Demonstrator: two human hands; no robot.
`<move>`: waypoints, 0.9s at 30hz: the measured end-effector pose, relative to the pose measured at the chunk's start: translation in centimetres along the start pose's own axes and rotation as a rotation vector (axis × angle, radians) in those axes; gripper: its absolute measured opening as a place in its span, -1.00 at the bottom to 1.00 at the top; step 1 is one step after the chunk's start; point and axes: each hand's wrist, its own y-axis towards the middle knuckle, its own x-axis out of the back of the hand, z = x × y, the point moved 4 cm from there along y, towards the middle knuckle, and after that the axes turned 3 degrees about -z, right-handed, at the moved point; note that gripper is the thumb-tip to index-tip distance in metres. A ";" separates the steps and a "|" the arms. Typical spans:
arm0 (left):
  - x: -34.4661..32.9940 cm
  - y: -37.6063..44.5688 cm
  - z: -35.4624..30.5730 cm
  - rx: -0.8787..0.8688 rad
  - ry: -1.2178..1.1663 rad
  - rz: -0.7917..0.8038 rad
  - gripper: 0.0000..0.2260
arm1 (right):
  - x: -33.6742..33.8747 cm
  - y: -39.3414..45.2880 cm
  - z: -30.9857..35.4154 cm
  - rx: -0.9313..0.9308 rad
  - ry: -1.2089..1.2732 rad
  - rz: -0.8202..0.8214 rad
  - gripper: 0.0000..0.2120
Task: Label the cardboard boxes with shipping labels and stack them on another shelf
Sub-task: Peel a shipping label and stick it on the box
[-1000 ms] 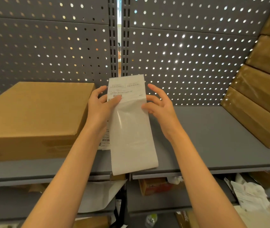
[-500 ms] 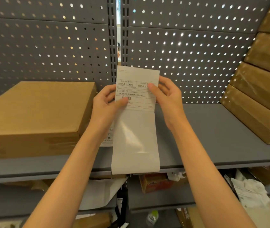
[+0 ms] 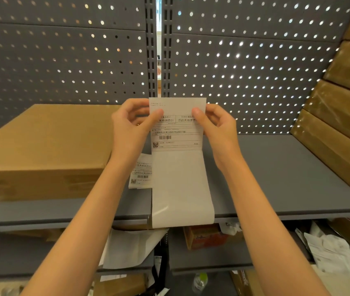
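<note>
Both hands have risen since the earlier frames, and the label strip (image 3: 178, 146) now shows more of its printed part, with thumbs near its top corners.

Left of the strip, a flat box (image 3: 44, 146) lies on the grey shelf (image 3: 276, 178); its right edge stands just beside the left hand (image 3: 130, 127), so there is little room on that side. The left hand pinches the strip's upper left edge between thumb and curled fingers. A second label (image 3: 141, 174) lies on the shelf just beside the box, partly hidden behind the strip.

The strip is held upright in front of the shelf. Its upper part carries printed text, a barcode and a QR code; below a fold line it is blank and glossy, and its lower end hangs past the shelf's front edge.

The right hand (image 3: 216, 127) pinches the strip's upper right edge in the same way. Right of it the shelf is bare up to a leaning stack (image 3: 344, 116) of boxes, well apart from the strip.
</note>
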 end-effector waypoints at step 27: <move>1.0 1.1 0.0 -0.107 0.161 -0.041 -0.94 | 0.0 -0.5 -0.2 -0.014 -0.045 0.029 -0.83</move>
